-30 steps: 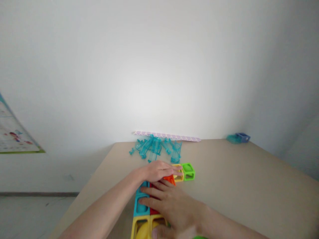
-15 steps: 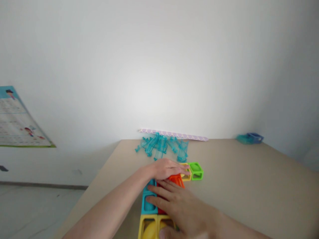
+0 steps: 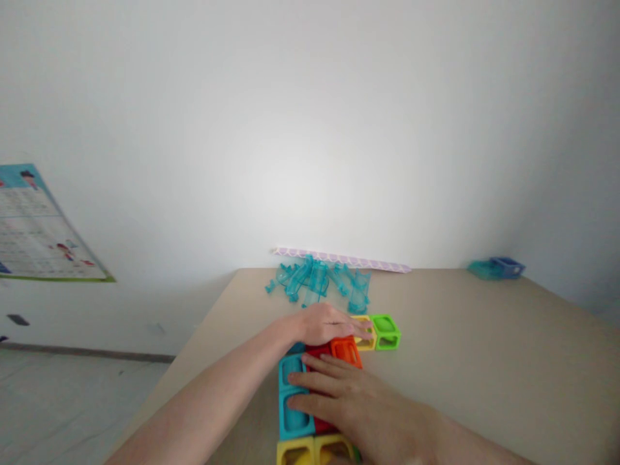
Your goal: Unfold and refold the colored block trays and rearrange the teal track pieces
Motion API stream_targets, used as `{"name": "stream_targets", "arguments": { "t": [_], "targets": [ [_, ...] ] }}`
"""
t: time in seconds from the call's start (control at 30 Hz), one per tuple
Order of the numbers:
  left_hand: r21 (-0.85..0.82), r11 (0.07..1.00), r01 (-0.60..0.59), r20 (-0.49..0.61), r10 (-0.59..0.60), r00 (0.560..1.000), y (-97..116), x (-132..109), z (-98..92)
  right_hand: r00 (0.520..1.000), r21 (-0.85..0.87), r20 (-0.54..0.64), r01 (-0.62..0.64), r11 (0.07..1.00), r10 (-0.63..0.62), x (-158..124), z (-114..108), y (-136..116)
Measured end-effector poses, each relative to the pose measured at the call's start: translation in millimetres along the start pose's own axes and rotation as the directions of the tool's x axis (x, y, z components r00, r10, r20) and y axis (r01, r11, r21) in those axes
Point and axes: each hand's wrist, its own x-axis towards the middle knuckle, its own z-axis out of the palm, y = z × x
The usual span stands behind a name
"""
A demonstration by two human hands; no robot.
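Note:
A cluster of hollow cube blocks stands on the table under my hands. My left hand (image 3: 324,324) reaches across its far side, fingers stretched out to the right over an orange block (image 3: 345,351) and a yellow block (image 3: 365,340). A green block (image 3: 386,332) adjoins the yellow one on the right. My right hand (image 3: 351,395) lies with fingers spread on the cyan blocks (image 3: 296,413) and the red blocks (image 3: 320,351), its fingertips pointing left. Nearer me are yellow blocks (image 3: 296,445), cut off by the lower edge. The right palm hides part of the cluster.
Clear-teal plastic track pieces (image 3: 317,281) lie in a heap at the table's back edge. Behind them a lilac patterned strip (image 3: 343,259) rests along the wall. A blue basket (image 3: 506,267) is in the far right corner, and a poster (image 3: 43,226) hangs on the left.
The near part of the cluster now sits slightly closer to me. My right hand has shifted a little toward me, uncovering more of the red and orange blocks. The view has moved slightly.

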Motion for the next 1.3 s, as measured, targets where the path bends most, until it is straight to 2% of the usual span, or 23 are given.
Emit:
{"name": "stream_targets", "arguments": {
  "t": [0.17,0.43,0.63,0.77,0.93,1.07,1.17,1.3],
  "targets": [
    [0.029,0.999,0.042,-0.039,-0.041,0.998,-3,0,0.2,0.999,-0.045,0.008,0.036,0.998,-0.036,-6,8,6],
    [0.050,0.997,0.057,-0.070,-0.053,0.996,-2,-1,0.9,1.000,-0.149,0.020,-0.015,0.989,0.019,-14,21,14],
    [-0.050,0.998,0.032,-0.059,-0.035,0.998,0,0,2.3,0.998,-0.092,0.006,-0.061,0.994,0.062,-8,5,7],
    [-0.040,0.999,0.020,-0.064,-0.022,0.998,-1,0,2.1,0.995,-0.065,-0.003,-0.099,0.993,0.099,-6,-1,3],
    [-0.005,0.999,0.035,-0.065,-0.035,0.997,-2,-4,0.1,0.996,-0.125,0.024,-0.080,0.989,0.084,-14,12,10],
    [-0.018,0.999,0.051,-0.085,-0.052,0.995,-4,-6,-1.2,0.998,-0.201,-0.009,-0.056,0.978,0.056,-24,23,15],
    [-0.022,0.998,0.065,-0.094,-0.067,0.993,-5,-8,-1.7,0.993,-0.204,0.015,-0.109,0.973,0.115,-32,21,16],
    [-0.070,0.996,0.054,-0.113,-0.061,0.992,-6,-11,-1.3,0.968,-0.132,0.019,-0.245,0.960,0.250,-43,0,12]
  ]
}}
